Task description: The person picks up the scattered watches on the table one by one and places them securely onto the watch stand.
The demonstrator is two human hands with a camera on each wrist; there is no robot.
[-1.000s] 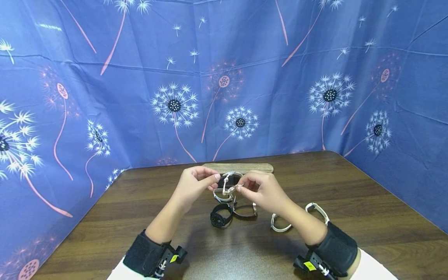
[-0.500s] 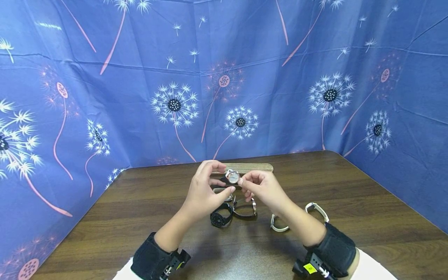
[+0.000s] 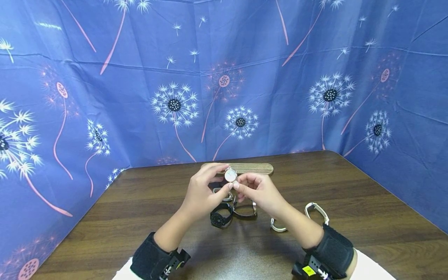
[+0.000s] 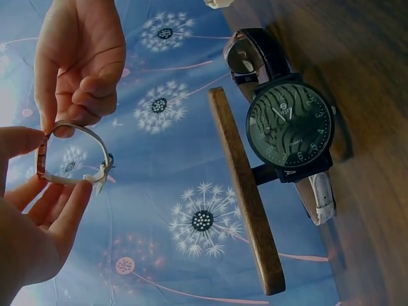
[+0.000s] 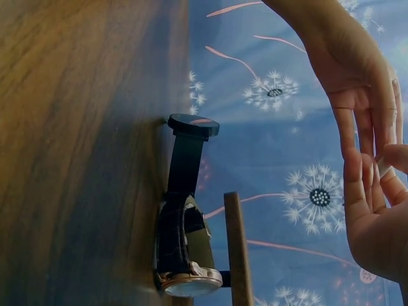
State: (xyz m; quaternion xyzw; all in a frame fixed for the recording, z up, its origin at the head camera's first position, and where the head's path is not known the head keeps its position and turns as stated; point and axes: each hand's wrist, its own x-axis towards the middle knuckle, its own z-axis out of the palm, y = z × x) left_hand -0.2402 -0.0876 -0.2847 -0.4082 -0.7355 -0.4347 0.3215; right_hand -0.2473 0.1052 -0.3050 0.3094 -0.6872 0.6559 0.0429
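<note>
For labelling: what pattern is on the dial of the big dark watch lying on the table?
Zebra-like wavy stripes on the dark watch dial; left wrist view shows it best.

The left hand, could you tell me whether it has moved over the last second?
Yes. The left hand has shifted right and slightly away from the person, toward the wooden stand, and now holds the small watch together with the right hand.

The small white-faced watch (image 3: 231,175), loosely dangling 1 second ago, now sits raised with its dial upward, and the left hand (image 3: 203,192) and right hand (image 3: 260,191) have closed together around it.
</note>
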